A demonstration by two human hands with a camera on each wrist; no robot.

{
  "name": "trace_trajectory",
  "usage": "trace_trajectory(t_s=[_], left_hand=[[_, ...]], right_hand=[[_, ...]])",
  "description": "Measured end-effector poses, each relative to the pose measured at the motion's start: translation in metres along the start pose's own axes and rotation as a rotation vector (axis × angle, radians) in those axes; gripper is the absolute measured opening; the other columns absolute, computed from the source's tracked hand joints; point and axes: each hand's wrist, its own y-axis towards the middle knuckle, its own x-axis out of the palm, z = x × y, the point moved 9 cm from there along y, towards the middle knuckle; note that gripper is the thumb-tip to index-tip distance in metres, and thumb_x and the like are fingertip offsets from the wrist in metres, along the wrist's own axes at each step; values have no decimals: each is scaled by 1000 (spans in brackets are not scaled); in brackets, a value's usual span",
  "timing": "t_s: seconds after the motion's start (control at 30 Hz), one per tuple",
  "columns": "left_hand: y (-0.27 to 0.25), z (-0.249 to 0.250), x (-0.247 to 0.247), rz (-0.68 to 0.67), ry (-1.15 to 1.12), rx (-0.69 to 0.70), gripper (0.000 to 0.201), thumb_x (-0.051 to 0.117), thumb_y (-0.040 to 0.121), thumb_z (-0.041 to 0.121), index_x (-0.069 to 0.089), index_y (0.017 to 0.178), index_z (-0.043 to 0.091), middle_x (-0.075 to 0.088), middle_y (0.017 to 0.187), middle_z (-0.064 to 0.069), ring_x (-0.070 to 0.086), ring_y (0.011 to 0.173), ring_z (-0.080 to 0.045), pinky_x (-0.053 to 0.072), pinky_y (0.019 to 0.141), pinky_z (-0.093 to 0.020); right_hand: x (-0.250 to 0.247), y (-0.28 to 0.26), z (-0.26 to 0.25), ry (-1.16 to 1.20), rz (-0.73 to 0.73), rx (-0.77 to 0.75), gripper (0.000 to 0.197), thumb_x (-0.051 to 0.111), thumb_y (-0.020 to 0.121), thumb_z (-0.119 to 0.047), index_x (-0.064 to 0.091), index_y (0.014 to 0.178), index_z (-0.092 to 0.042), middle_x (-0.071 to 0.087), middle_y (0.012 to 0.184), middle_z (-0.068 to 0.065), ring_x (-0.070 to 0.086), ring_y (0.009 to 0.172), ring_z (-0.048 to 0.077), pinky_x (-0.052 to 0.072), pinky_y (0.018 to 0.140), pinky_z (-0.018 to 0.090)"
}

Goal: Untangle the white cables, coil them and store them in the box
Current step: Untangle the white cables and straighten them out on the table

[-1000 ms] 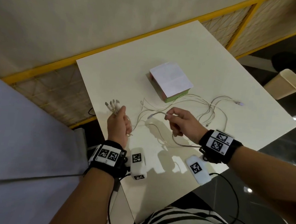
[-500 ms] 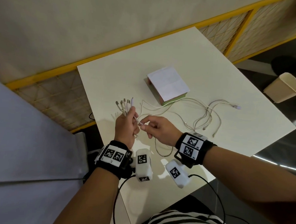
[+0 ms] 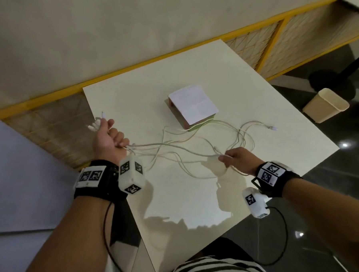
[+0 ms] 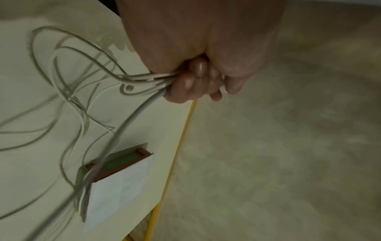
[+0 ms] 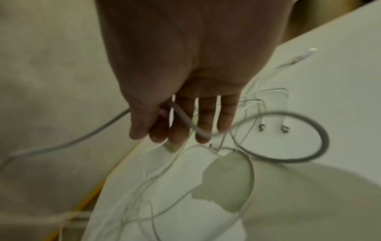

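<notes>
Several white cables lie tangled on the white table, in front of the small box with a white paper lid. My left hand is a fist round a bundle of cable ends at the table's left edge; their plugs stick out above it. In the left wrist view the left hand grips the cables, with the box beyond. My right hand pinches one cable stretched out from the left fist. In the right wrist view that cable crosses the right hand's fingers.
A beige waste bin stands on the dark floor to the right of the table. A yellow-framed mesh rail runs behind the table along the wall. One loose plug lies at the far right of the tangle.
My right hand has moved right, away from the left hand, sliding along one cable and drawing it taut. The left hand still holds the bundle and has shifted left.
</notes>
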Motion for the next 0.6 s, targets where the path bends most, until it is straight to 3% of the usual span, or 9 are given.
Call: trace_trajectory(t_s=[0.07, 0.1, 0.13, 0.2, 0.27, 0.43, 0.53, 0.6], left_hand=[[1, -8, -3, -4, 5, -20, 43, 31, 102, 42, 44, 67, 22, 22, 34, 6, 19, 27, -6, 16, 33, -10], [2, -10, -6, -1, 4, -28, 43, 31, 102, 43, 42, 66, 22, 22, 34, 6, 19, 27, -6, 15, 34, -11], [3, -10, -10, 4, 12, -30, 44, 31, 102, 43, 40, 65, 22, 22, 34, 6, 18, 27, -6, 14, 34, -12], [6, -4, -21, 11, 22, -18, 44, 32, 101, 45, 36, 64, 22, 21, 33, 5, 17, 26, -5, 13, 34, -13], [12, 5, -35, 27, 22, -1, 45, 31, 101, 46, 35, 63, 22, 21, 32, 5, 17, 25, -5, 12, 34, -13], [29, 27, -67, 59, -1, 47, 52, 31, 101, 45, 42, 56, 22, 22, 33, 5, 17, 26, -5, 8, 40, -17], [31, 29, -73, 69, -14, 73, 64, 31, 102, 42, 48, 44, 20, 21, 34, 6, 16, 27, -5, 6, 43, -18], [31, 27, -75, 79, -4, 81, 61, 31, 102, 40, 47, 47, 20, 21, 34, 6, 16, 27, -5, 6, 43, -19]], right_hand=[[-7, -1, 6, 181, 5, 29, 41, 57, 91, -34, 63, 62, -5, 68, 67, 11, 54, 59, 15, 43, 65, 24], [-10, -2, 8, 222, 7, 42, 43, 59, 90, -34, 57, 54, -10, 63, 58, 8, 51, 52, 14, 42, 60, 23], [-14, -2, 11, 184, 14, 53, 45, 63, 87, -35, 49, 49, -17, 54, 50, 2, 46, 47, 13, 39, 56, 24], [-22, -3, 24, -105, 24, 89, 46, 67, 83, -36, 41, 48, -21, 42, 50, -4, 40, 50, 12, 31, 52, 25], [-30, -8, 41, -346, 28, 167, 42, 65, 83, -38, 42, 51, -22, 45, 56, -4, 46, 60, 16, 30, 52, 25], [-58, -18, 81, -352, 157, 244, 46, 63, 86, -36, 43, 49, -18, 46, 53, 1, 45, 56, 16, 32, 52, 29], [-73, -20, 92, -441, 197, 284, 45, 61, 88, -37, 41, 50, -22, 48, 60, 3, 48, 68, 24, 33, 60, 29], [-84, -17, 94, -427, 247, 290, 45, 61, 88, -36, 40, 51, -22, 50, 66, 8, 51, 73, 28, 33, 63, 30]])
